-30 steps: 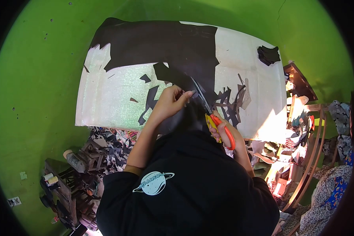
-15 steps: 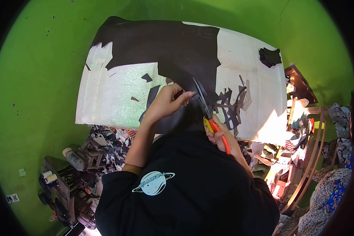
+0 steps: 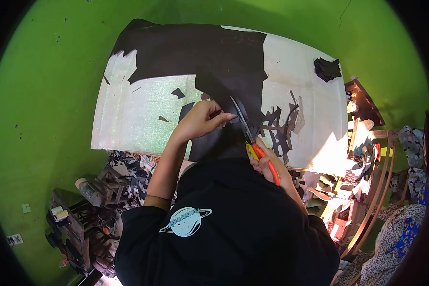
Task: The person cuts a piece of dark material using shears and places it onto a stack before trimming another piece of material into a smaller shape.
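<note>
In my right hand (image 3: 270, 167) is a pair of scissors (image 3: 256, 149) with orange and yellow handles. Their long metal blades point up and to the left over a large dark brown sheet (image 3: 190, 50), which looks like leather or a similar material. My left hand (image 3: 202, 120) is just left of the blades, thumb and fingers pinched together on the dark material beside the cut. Dark material also hangs toward my body below the left hand. Exactly where the blades meet the sheet is hard to see against the dark surface.
The sheet lies on a pale table (image 3: 314, 119) against a green wall (image 3: 38, 119). Dark offcut strips (image 3: 282, 131) lie to the right, and a stack of cut dark pieces (image 3: 327, 69) sits at the far right. Small scraps (image 3: 178, 93) lie left; fabric clutter (image 3: 121, 176) fills the floor.
The dark sheet's near part has shifted slightly right and turned under my left hand. The scissor blades have tilted a little to the left. Both hands keep their grip.
</note>
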A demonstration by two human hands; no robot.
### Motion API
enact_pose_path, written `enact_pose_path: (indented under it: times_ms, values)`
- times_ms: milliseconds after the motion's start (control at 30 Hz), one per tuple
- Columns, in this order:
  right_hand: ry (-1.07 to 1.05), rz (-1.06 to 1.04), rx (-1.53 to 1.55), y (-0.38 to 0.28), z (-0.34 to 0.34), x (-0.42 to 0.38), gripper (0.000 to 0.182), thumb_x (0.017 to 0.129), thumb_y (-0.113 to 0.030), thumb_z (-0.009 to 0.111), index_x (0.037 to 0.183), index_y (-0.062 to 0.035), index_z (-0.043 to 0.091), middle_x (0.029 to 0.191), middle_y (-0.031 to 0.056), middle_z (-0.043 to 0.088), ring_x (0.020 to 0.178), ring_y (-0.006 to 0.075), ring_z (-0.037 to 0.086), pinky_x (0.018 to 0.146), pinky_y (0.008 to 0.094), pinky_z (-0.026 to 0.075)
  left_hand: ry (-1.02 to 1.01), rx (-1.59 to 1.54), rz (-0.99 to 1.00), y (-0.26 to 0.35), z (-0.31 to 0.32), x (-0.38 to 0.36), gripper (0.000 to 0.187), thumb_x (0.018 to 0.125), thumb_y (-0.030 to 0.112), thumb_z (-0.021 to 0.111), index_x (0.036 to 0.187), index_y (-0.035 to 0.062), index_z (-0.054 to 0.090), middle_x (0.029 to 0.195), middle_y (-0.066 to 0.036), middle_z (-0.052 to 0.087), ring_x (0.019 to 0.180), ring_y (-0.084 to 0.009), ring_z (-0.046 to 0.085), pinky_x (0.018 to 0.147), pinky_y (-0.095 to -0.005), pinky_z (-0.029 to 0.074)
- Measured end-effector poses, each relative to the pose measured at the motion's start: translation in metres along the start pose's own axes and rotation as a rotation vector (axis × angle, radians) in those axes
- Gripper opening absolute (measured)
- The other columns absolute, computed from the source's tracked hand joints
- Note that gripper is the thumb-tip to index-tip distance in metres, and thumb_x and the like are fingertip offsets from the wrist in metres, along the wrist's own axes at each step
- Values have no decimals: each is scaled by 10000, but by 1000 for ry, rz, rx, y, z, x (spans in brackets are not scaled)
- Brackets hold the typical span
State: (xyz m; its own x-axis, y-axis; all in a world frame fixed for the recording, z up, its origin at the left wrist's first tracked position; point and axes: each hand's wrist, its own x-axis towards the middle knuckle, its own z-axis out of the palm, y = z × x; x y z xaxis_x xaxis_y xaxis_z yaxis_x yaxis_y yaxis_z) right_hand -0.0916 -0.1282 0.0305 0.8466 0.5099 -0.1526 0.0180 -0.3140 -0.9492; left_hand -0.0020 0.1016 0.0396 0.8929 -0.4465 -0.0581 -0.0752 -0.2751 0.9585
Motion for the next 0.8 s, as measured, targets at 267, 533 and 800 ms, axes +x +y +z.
enact_pose_path:
  times_ms: [267, 533, 800]
  values:
    - [-33, 56, -87, -10, -6, 0, 559, 860, -568, 303, 912, -11, 303, 617, 157, 468, 544, 346, 486, 533, 350, 390, -55, 1, 1, -4, -3, 1, 331, 808, 258, 628, 623, -13, 580, 502, -32, 534, 461, -59, 470, 437, -227, 354]
    - [-36, 31, -36, 0, -5, -3, 593, 850, -599, 272, 910, -10, 311, 628, 158, 462, 580, 349, 491, 569, 367, 391, -125, 50, 32, 4, -3, 4, 360, 803, 288, 627, 597, -2, 566, 469, -25, 503, 430, -55, 430, 421, -242, 329]
    - [-10, -6, 39, 1, 1, -4, 639, 825, -641, 271, 925, -12, 324, 630, 135, 462, 560, 310, 490, 567, 352, 396, -116, 48, 49, 3, -1, 4, 363, 802, 287, 629, 589, -1, 572, 454, -18, 488, 419, -51, 404, 415, -243, 310]
